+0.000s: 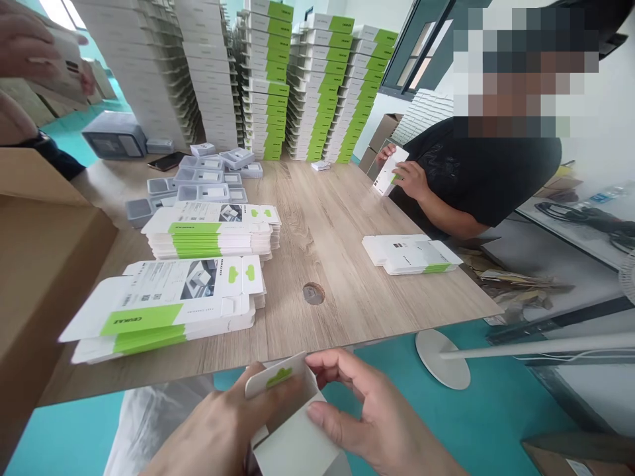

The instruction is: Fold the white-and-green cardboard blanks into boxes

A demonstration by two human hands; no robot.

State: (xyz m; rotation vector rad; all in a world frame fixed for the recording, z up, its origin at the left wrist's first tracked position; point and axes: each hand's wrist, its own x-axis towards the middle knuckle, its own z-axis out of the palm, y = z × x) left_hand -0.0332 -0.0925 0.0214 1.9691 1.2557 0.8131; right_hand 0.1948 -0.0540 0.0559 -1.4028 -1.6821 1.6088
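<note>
A white cardboard box (300, 439) with its end open is in front of me, below the table's near edge. Its raised end flap carries a green hanging-hole print. My left hand (223, 420) grips the box from the left, with a finger reaching across behind the flap into the opening. My right hand (370, 406) holds the right side, its thumb on the outer panel and fingers at the corner of the opening. Flat folded cartons (169, 297) in white and green lie stacked on the table to the left, with another stack (213, 231) behind them.
Clear plastic trays (201, 175), a phone (167, 161) and a grey device (115, 134) sit back left. Tall box stacks (268, 86) line the back. A cardboard carton (44, 277) stands left. Across the wooden table (327, 218), a co-worker holds a box (390, 170) near flat cartons (411, 254).
</note>
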